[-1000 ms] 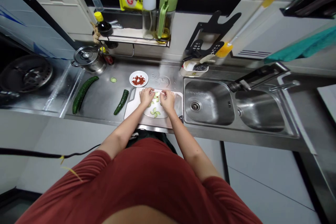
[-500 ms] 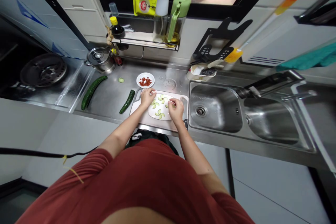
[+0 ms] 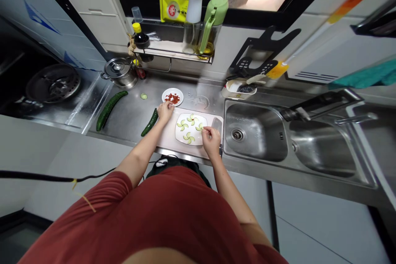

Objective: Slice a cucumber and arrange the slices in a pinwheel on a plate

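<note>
A white plate (image 3: 198, 140) lies on a light chopping board (image 3: 167, 139), bearing several pinwheels of thin green-edged cucumber slices (image 3: 188, 137). My left hand (image 3: 166, 112) is at the near rim of a small white dish (image 3: 180, 93) of chopped red bits (image 3: 173, 98). Its fingertips are drawn together, and anything between them is too small to see. Over the big plate's right edge, my right hand (image 3: 211, 138) is closed in a pinch beside the rightmost pinwheel (image 3: 199, 126); what it pinches cannot be made out. A cut cucumber (image 3: 149, 123) rests left of the board, partly behind my left hand.
A whole cucumber (image 3: 109, 110) and a cucumber end piece (image 3: 144, 96) lie on the steel counter at left. Behind them stands a lidded pot (image 3: 120, 73). To the right is a double sink (image 3: 256, 132). Bottles (image 3: 212, 24) stand on the wall shelf (image 3: 173, 53).
My left hand has moved from the big plate's upper left edge up and left to the small dish. My right hand has shifted slightly away from the rightmost pinwheel, still pinched.
</note>
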